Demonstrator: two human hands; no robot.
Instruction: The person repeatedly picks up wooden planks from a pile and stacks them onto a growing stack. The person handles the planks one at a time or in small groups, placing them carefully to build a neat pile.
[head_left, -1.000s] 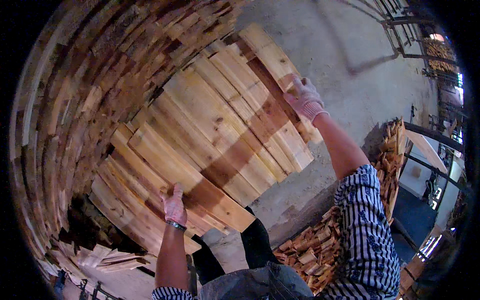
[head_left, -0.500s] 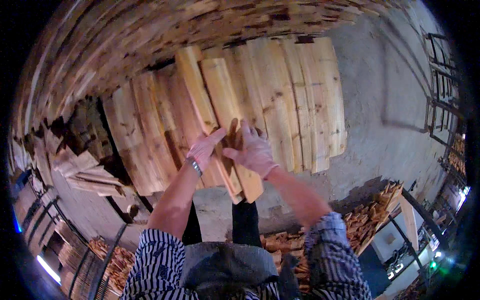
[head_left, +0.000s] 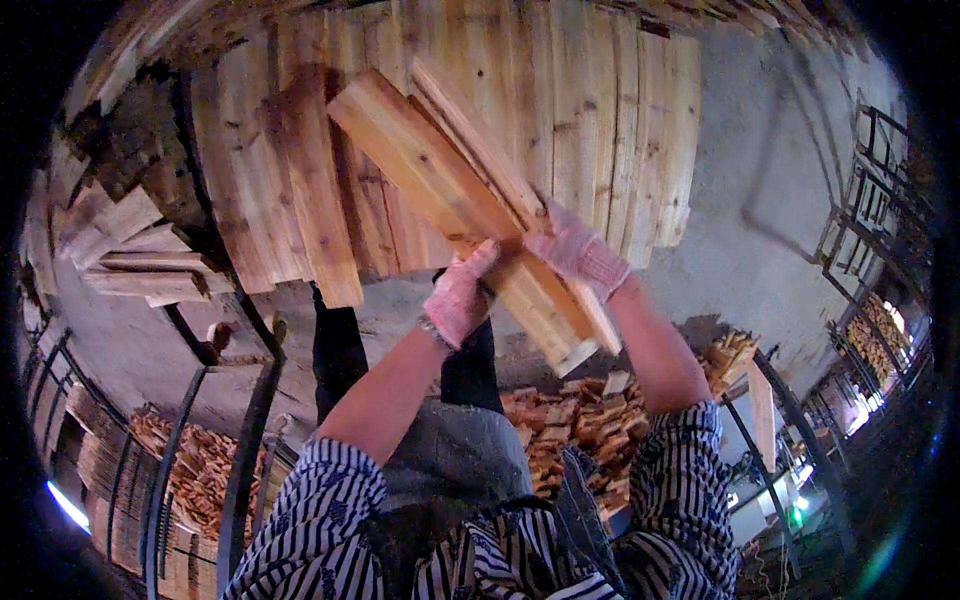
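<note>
Two wooden boards [head_left: 425,160] are held together at a slant in front of me, their far ends toward the left. My left hand [head_left: 461,298], in a pink glove, is closed round the near part of the wider board, its thumb on the top face. Gloved the same way, my right hand [head_left: 580,258] grips the narrower board [head_left: 480,140] along its right side. Beneath them lies a row of pale boards [head_left: 580,120] side by side, several with dark knots. The fingers under the held boards are hidden.
Short offcuts [head_left: 150,250] lie in a heap at the left. A metal frame [head_left: 255,440] stands at the lower left, with wood scraps [head_left: 190,470] behind it. More scraps [head_left: 575,425] are piled near my legs. Grey concrete floor [head_left: 740,140] stretches to the right, and black racks [head_left: 870,190] stand beyond.
The two boards have come up off the row and turned, far ends swinging left. Both hands have closed on them; the right hand was spread over them before. My view has shifted.
</note>
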